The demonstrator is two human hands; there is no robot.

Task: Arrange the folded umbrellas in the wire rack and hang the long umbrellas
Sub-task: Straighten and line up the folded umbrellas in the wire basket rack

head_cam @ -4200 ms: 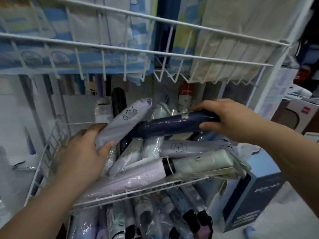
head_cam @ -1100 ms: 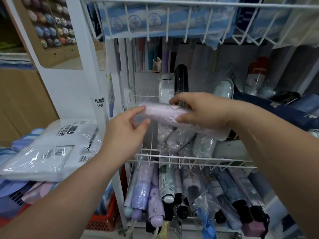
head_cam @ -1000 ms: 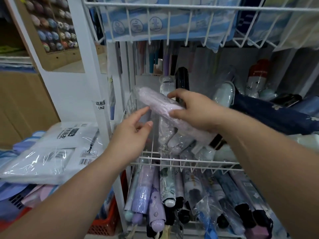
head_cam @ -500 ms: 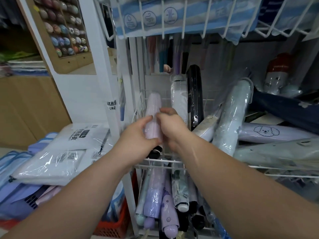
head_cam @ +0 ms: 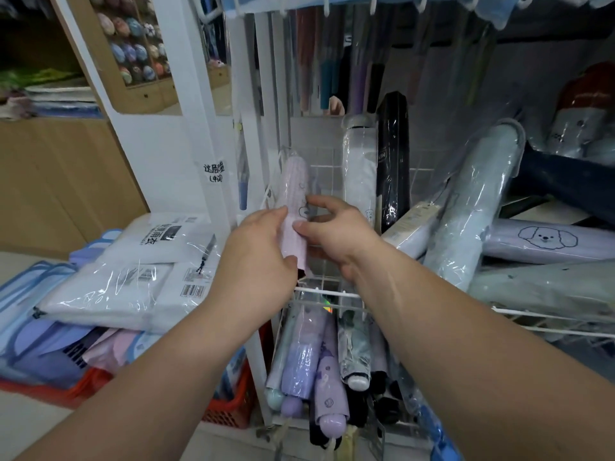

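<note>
Upright at the left end of the white wire rack (head_cam: pixel 327 292), a pale lilac folded umbrella (head_cam: pixel 294 201) in a clear sleeve stands nearly vertical, gripped from both sides. The left hand (head_cam: pixel 258 251) wraps its fingers around the umbrella's lower part, thumb across the front; the right hand (head_cam: pixel 336 234) pinches the same stretch from the other side between thumb and forefinger. Just to the right stand a white folded umbrella (head_cam: pixel 359 171) and a black folded umbrella (head_cam: pixel 392 158), also upright against the rack's back grid. Farther right, a pale blue umbrella (head_cam: pixel 472 201) leans at a slant, and a lavender umbrella printed with a dog's face (head_cam: pixel 545 239) lies on its side across other wrapped stock. Below the rack's front wire, more folded umbrellas (head_cam: pixel 316 367) hang handle-down on a lower tier. Long umbrellas (head_cam: pixel 336 61) hang in the background behind the rack. Left of the white upright post, packaged raincoats (head_cam: pixel 133 271) lie stacked over a red basket (head_cam: pixel 233 407).
</note>
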